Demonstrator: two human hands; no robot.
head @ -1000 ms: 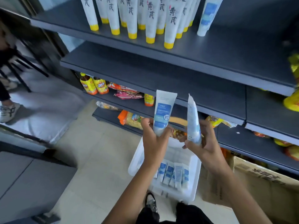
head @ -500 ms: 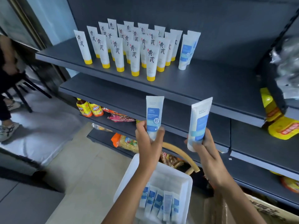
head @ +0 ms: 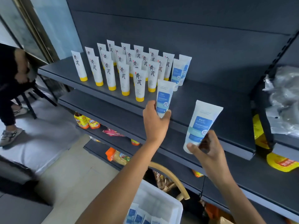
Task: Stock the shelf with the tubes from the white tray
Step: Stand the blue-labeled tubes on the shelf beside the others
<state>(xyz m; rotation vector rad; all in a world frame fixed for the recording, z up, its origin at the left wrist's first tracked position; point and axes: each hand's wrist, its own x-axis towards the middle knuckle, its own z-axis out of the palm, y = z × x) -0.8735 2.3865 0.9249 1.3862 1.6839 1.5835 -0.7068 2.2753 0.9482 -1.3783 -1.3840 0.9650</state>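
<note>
Two blue-label tubes were in your hands. Your left hand point(head: 155, 122) gripped the first tube point(head: 164, 96) by its cap end, upright, at the front edge of the top shelf point(head: 213, 101), just right of the yellow-capped tubes point(head: 124, 78). Your right hand point(head: 208, 147) pinched the second tube point(head: 201, 123), tilted, in front of the shelf lip. Two matching tubes point(head: 178, 72) stood on the shelf behind. More lay in the white tray point(head: 163, 202) below.

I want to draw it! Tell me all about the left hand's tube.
The tube is white, soft-looking plastic with a blue label and a round badge. It stands nearly upright, flat crimped end up, its lower end hidden in the left hand, which grips it over the front of the shelf. Whether it touches the shelf is unclear.
</note>
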